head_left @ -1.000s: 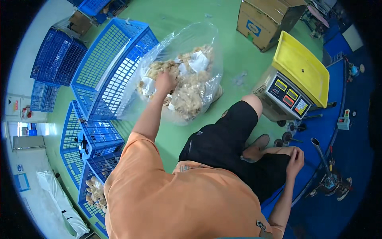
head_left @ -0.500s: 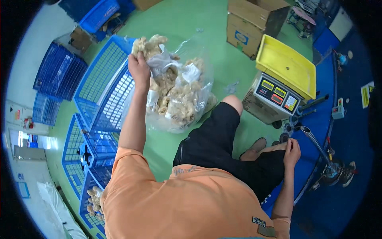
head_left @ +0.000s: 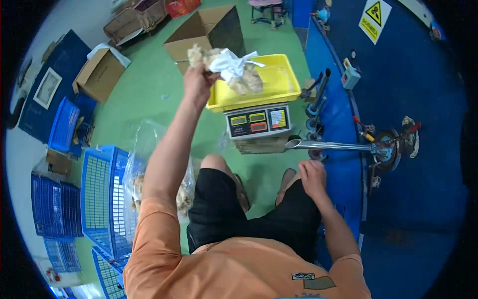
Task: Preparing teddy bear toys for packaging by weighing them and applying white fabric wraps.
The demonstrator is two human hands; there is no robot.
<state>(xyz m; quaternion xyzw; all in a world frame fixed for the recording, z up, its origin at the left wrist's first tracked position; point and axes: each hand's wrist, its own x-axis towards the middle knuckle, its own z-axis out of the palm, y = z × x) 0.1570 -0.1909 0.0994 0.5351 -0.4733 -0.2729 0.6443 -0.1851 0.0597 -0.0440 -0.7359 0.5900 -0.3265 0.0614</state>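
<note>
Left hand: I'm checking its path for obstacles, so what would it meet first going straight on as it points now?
Beyond the tan-and-white bundle it grips, the left hand would probably meet the open cardboard box, though depth is unclear and it might pass above.

We caught a limp, fluffy tan plush bundle gripped near its left end, slightly blurred and stretched crosswise at a shallow, rectangular, bright yellow plastic tray. A crumpled white cloth piece covered the bundle's middle, one narrow end jutting to the right. We saw its tan right portion droop lower, over the tray's left half; whether it touched the tray, we could not tell.
</note>
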